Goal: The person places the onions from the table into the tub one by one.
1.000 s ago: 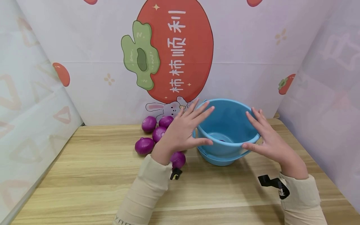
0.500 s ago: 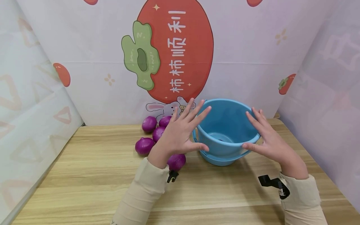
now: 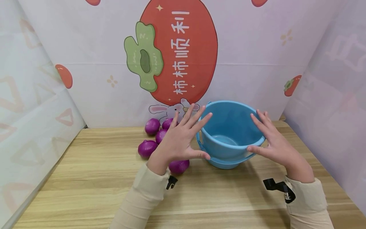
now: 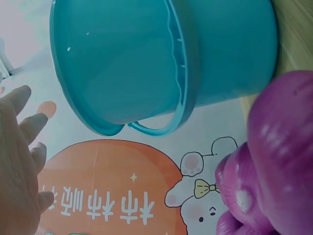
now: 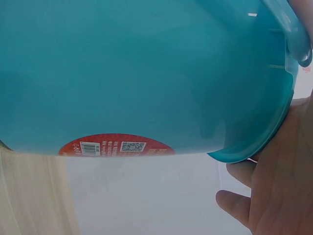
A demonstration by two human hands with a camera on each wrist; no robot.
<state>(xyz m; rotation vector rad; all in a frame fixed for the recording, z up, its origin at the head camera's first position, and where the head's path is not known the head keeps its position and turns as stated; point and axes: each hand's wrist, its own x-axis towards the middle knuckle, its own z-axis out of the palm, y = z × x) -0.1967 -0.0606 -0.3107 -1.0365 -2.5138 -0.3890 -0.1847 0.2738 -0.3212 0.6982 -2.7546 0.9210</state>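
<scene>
A light-blue plastic bucket with a lowered handle stands on the table, its mouth facing my head view. My right hand is at its right rim, fingers long and spread, thumb at the front edge. In the right wrist view, fingertips show past the rim beside a red label. My left hand hovers between the bucket and several purple onions, fingers spread and holding nothing. It hides part of the onion group. One onion lies nearest me, below the left hand.
The wooden table meets a white printed cloth backdrop close behind the bucket and onions. Cloth side walls flank it. Black wrist mounts stick out from both cuffs.
My left hand has drawn away from the bucket's left rim, moving left and slightly toward me, fingers still spread. My right hand, the bucket and the onions have stayed in place.
</scene>
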